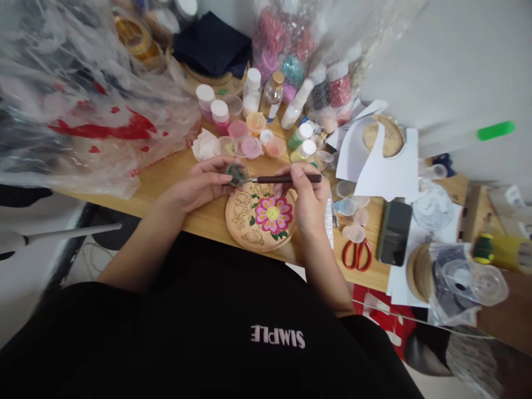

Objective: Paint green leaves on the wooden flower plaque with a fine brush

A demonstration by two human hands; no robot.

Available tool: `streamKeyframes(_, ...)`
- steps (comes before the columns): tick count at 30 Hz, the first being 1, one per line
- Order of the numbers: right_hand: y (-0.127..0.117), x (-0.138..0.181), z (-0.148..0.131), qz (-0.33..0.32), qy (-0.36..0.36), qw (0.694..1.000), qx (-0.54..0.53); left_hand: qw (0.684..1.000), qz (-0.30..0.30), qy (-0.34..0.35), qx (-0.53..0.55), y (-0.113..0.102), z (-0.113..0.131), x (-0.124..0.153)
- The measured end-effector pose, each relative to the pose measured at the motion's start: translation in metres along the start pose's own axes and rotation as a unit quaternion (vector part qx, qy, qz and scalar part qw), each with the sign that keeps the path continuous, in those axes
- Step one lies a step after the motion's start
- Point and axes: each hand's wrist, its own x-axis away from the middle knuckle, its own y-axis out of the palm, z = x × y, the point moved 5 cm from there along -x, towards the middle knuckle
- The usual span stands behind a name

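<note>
My left hand (208,180) grips a small clear cup (236,174) with dark green contents, tilted toward me. Between the fingers of my right hand (307,194) is a thin tool with a dark brown handle (274,179); its metal tip reaches to the cup, and I cannot tell whether it is a spatula or a needle tool. Below both hands lies a round wooden plaque (245,242) near the table's front edge. It carries a pink and magenta flower with a yellow centre, green leaves and gold outlines, some of them around uncoloured areas.
Behind the plaque stand white-capped bottles (252,91) and several small cups of colour (251,148). To the right are red-handled scissors (356,255), a dark phone (395,233) and cut white paper (378,172). Clear plastic wrapping (95,111) covers the left side.
</note>
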Motion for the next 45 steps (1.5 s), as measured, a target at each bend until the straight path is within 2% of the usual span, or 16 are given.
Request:
streamKeyframes(18,-0.0009,-0.0005,0.0034,-0.010,0.011,0.999,0.029,0.999,0.011,-0.019,0.029,0.0022,0.0009,0.0000)
streamKeyframes(29,0.0005,0.0005,0.0017,-0.008,0.015,0.999,0.028,1.000,-0.006,-0.013,0.013,-0.0011,-0.0001,-0.0010)
streamKeyframes(39,-0.0003,0.0015,0.0031,-0.007,0.047,0.998,0.051,1.000,0.009,-0.015,-0.006,-0.0014,-0.0001,-0.0004)
streamKeyframes(45,0.0002,0.0025,0.0032,-0.018,0.030,0.999,0.033,1.000,0.018,-0.015,-0.014,-0.0051,-0.0011,-0.0003)
